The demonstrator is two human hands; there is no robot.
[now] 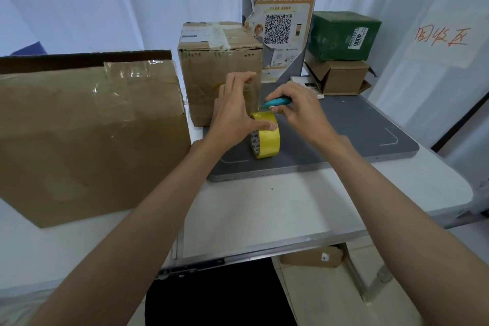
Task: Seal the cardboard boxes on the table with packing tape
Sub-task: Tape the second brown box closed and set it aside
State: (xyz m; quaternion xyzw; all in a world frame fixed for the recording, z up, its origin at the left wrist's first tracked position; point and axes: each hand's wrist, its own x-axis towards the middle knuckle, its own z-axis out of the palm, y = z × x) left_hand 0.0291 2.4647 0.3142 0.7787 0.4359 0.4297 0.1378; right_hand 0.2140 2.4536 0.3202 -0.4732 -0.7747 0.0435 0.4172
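A yellow roll of packing tape (267,139) stands on edge on the grey mat (357,124). My left hand (235,108) holds a clear strip pulled up from the roll, thumb resting on the roll's top. My right hand (296,106) grips a teal cutter (277,101), its blade at the strip just above the roll. A large cardboard box (87,135) with clear tape on top fills the left of the table. Behind my hands stands a smaller taped cardboard box (211,66).
At the back right a green box (341,34) sits on a small open cardboard box (341,78). A grey kiosk with a QR poster (280,26) stands behind the mat. The white table (291,209) ends near my body; another carton (312,257) lies under it.
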